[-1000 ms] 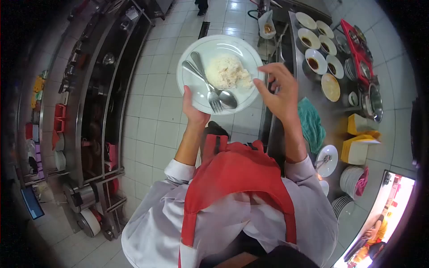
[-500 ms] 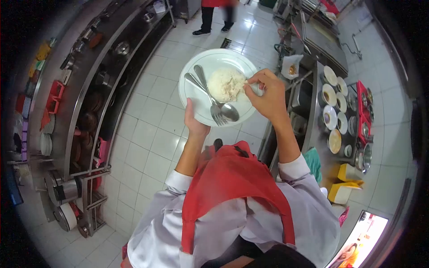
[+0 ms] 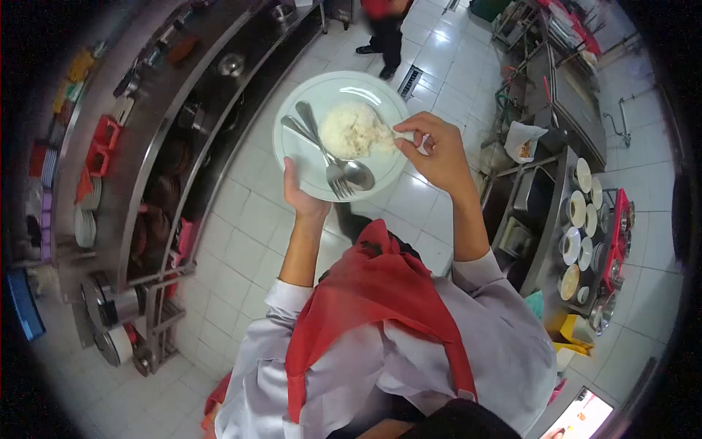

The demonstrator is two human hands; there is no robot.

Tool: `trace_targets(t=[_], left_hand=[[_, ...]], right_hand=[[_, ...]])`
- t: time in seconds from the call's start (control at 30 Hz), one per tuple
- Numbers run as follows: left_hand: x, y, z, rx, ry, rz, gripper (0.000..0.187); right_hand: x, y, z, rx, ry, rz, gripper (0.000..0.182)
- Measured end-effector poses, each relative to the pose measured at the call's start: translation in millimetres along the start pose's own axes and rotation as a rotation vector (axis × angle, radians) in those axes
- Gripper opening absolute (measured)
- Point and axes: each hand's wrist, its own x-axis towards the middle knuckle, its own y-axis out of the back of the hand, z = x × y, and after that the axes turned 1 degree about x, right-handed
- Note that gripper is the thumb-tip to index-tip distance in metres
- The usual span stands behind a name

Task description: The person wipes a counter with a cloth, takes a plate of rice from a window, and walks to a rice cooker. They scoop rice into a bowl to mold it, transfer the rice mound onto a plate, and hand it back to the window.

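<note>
Head view. Plate, white: gripped at its near rim by the left hand. On the plate: rice, mounded centrally; fork and spoon, laid near left. Right hand: fingertips pinched at the plate's right side; whether anything is held cannot be told.

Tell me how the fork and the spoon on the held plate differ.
The fork ends in slender tines; the spoon ends in a rounded bowl. The fork's head lies nearer the left hand, while the spoon's bowl sits farther right. Both are silvery, rest on the plate, and have their handle ends toward its far left side.
</note>
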Motion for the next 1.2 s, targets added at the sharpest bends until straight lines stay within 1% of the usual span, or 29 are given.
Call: trace_targets(t=[0.03, 0.1, 0.17, 0.2, 0.23, 0.27, 0.3, 0.33, 0.4, 0.47, 0.57, 0.67, 0.77, 0.83, 0.9, 0.93, 0.97, 1.03, 1.1, 1.17, 1.2], left_hand=[[2, 3, 0, 0.008, -0.003, -0.027, 0.059], [37, 28, 12, -0.051, 0.087, -0.013, 0.059], [72, 43, 20, -0.018, -0.04, -0.041, 0.056], [89, 45, 33, 0.062, 0.003, -0.002, 0.056], [84, 56, 45, 0.143, 0.07, 0.085, 0.057], [89, 78, 51, 0.125, 0.093, 0.073, 0.059], [112, 91, 52, 0.093, 0.099, 0.026, 0.061], [120, 91, 61, 0.063, 0.098, -0.015, 0.062], [132, 98, 77, 0.012, 0.1, -0.045, 0.063], [151, 109, 87, 0.072, 0.024, -0.008, 0.064], [177, 129, 97, 0.058, 0.023, 0.028, 0.064], [213, 149, 114, 0.013, 0.078, 0.008, 0.063], [245, 156, 131, -0.043, 0.152, -0.061, 0.062], [260, 167, 144, -0.067, 0.239, -0.109, 0.06], [280, 173, 155, -0.038, 0.323, -0.186, 0.058], [291, 186, 155, -0.119, 0.412, -0.186, 0.057], [298, 201, 158, -0.118, 0.45, -0.204, 0.057], [312, 207, 172, -0.08, 0.53, -0.225, 0.055], [330, 224, 176, -0.106, 0.597, -0.25, 0.055], [336, 233, 182, -0.141, 0.66, -0.261, 0.055], [338, 233, 190, -0.111, 0.725, -0.273, 0.055]], right_hand=[[3, 1, 2, 0.003, 0.015, 0.017, 0.018], [28, -31, 20, 0.048, 0.032, 0.074, 0.019], [55, -56, 26, 0.061, -0.001, 0.062, 0.021], [75, -68, 24, 0.061, 0.009, 0.089, 0.02], [77, -82, 20, 0.066, -0.021, 0.083, 0.02], [82, -95, 17, 0.065, -0.016, 0.095, 0.02], [96, -103, 20, 0.109, -0.049, 0.062, 0.02], [104, -115, 19, 0.152, -0.091, 0.013, 0.02], [123, -140, 18, 0.134, -0.079, -0.021, 0.019], [148, -155, 14, 0.112, -0.06, -0.067, 0.018], [169, -174, 5, 0.022, -0.037, -0.135, 0.014], [186, -205, -1, -0.035, -0.042, -0.051, 0.012], [193, -229, -9, -0.021, -0.121, 0.056, 0.012], [190, -252, -23, -0.025, -0.291, 0.191, 0.014], [188, -267, -36, -0.083, -0.306, 0.257, 0.014], [180, -278, -40, -0.092, -0.313, 0.299, 0.015], [177, -290, -45, -0.105, -0.312, 0.34, 0.016], [173, -318, -56, -0.161, -0.318, 0.416, 0.015], [164, -347, -55, -0.085, -0.379, 0.574, 0.015], [153, -367, -70, -0.135, -0.388, 0.614, 0.013], [148, -379, -81, -0.033, -0.474, 0.686, 0.013]])
